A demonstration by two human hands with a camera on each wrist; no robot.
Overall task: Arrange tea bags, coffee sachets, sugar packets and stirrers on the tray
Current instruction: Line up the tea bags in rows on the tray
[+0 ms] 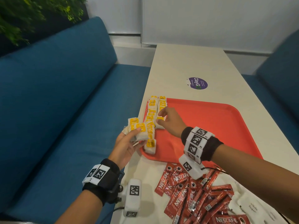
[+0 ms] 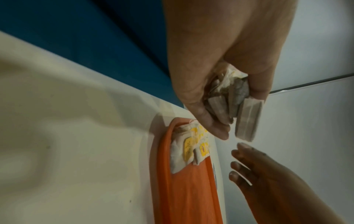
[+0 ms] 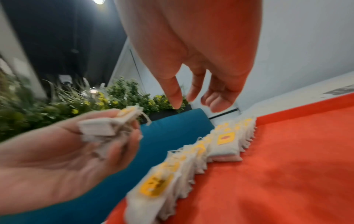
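A red plastic tray (image 1: 210,125) with rounded corners and a raised rim lies on a pale, smooth rectangular table (image 1: 186,62). Along the tray's left edge, tea bags (image 1: 152,120) sit in two overlapping rows; each is a soft white paper pouch with a glossy yellow tag on top, and thin strings trail from some.

The left hand (image 1: 127,146) hovers just beside the tray's left rim, palm up, its thumb and curled fingers gripping a small bunch of tea bags (image 1: 137,128). In the left wrist view those bags look like flat, greyish-white pads stacked edge to edge against the palm.

The right hand (image 1: 169,122) hangs over the rows on the tray. Its fingers are loosely spread and slightly bent, and in the right wrist view nothing is between them. Whether the fingertips touch the bags below cannot be told.

Just beside the tray's near rim, on the table, lies a loose heap of shiny red Nescafe coffee sachets (image 1: 194,199), long narrow foil sticks piled at all angles. To the right of that heap rest flat white paper packets (image 1: 252,206), with faint print too small to read.

A round purple sticker (image 1: 197,83) is stuck on the table beyond the tray's far rim. A blue fabric bench (image 1: 56,102) with a padded back runs along the table's left side.
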